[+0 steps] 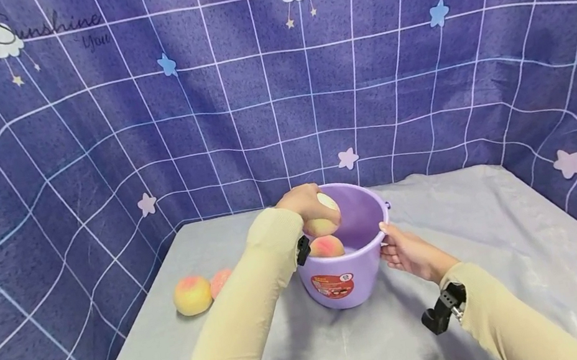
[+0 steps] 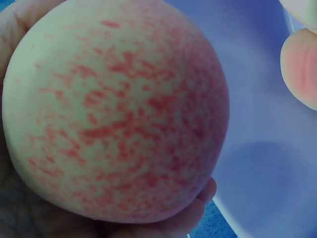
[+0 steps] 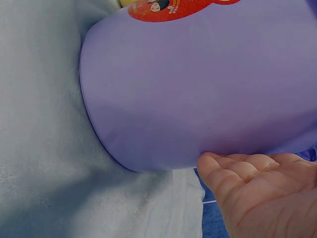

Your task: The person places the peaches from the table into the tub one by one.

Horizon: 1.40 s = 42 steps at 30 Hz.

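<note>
A purple bucket (image 1: 346,275) with a red label stands upright on the grey cloth. My left hand (image 1: 300,203) is at its left rim and grips a pale peach (image 2: 119,114) streaked with red. Fingers curl round the fruit's lower side in the left wrist view. Inside the bucket, a pink and yellow peach (image 1: 327,246) shows near the front wall; part of a pinkish fruit (image 2: 301,72) also enters the left wrist view. My right hand (image 1: 410,252) holds the bucket's right rim, thumb at the edge and fingers against the outer wall (image 3: 198,89).
Left of the bucket, a yellow-pink peach (image 1: 192,295) lies on the cloth (image 1: 317,358). A second pink peach (image 1: 219,281) beside it is partly hidden by my left sleeve. A blue grid-patterned curtain (image 1: 251,85) hangs behind and along both sides.
</note>
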Motion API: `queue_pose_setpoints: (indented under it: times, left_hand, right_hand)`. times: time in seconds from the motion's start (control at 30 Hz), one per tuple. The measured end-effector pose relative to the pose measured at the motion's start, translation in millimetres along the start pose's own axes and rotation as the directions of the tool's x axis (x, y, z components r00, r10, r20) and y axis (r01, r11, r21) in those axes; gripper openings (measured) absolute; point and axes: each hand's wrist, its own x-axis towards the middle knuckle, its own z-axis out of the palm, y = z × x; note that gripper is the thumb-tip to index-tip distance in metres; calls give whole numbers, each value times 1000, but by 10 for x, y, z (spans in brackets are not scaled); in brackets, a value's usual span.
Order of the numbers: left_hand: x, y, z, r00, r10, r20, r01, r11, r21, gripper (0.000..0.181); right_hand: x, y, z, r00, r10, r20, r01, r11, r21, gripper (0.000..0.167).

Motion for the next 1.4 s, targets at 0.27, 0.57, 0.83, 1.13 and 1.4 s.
queue_pose_setpoints:
  times: [0.27, 0.57, 0.83, 1.13, 1.4]
  left_hand:
    - [3, 53, -14, 999, 3, 46, -4, 1000, 22, 50]
    - [16, 76, 11, 999, -7, 40, 6, 1000, 26, 32]
    - [83, 77, 32, 1000, -3, -9, 3, 998, 64, 46]
    - [131, 85, 68, 998, -3, -61, 5, 999, 36, 61]
    - [170, 82, 88, 997, 9, -81, -5, 999, 38, 69]
  right_hand:
    - [-2, 7, 2, 1000, -1, -9, 1, 1000, 7, 80]
    - [-3, 11, 5, 1000, 3, -23, -3, 1000, -2, 80]
    - [12, 26, 3, 1000, 4, -17, -4, 1000, 4, 80]
    - [0, 22, 10, 1000, 1, -18, -1, 1000, 5, 80]
    - [3, 33, -5, 1000, 5, -20, -5, 1000, 12, 79]
